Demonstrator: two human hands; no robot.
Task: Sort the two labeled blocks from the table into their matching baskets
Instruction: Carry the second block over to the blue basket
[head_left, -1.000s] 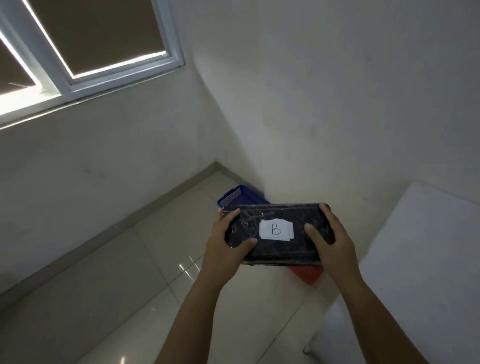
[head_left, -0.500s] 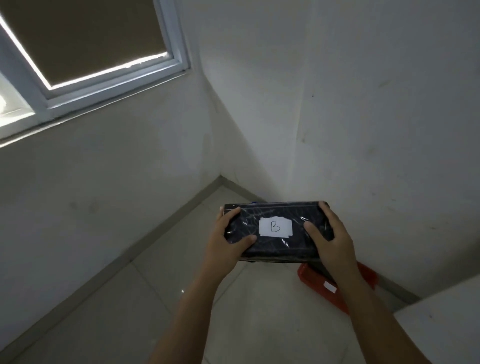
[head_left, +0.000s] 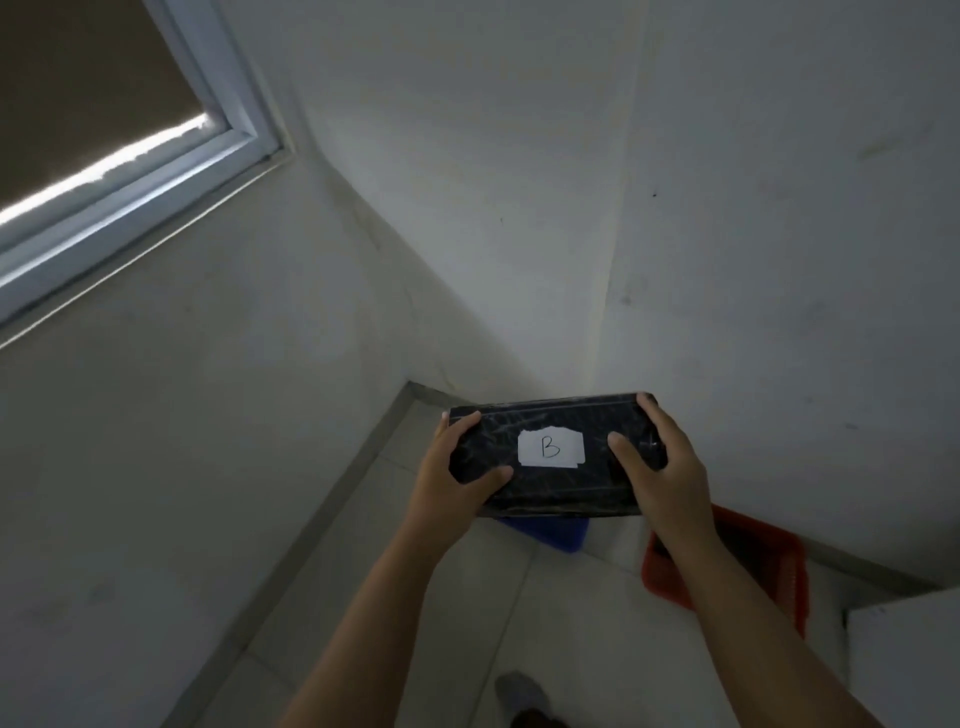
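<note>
Dim, grey room; the only bright light is a glaring strip under the window blind (head_left: 104, 166) at ten o'clock. Walls bend with wide-angle distortion toward the edges, the floor (head_left: 363, 597) lies in soft shadow, and detail is slightly blurred

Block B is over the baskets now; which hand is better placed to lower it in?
Neither alone: the left hand and right hand each grip one end of the black plastic-wrapped block labelled B. It hangs above the blue basket; the red basket lies right.
</note>
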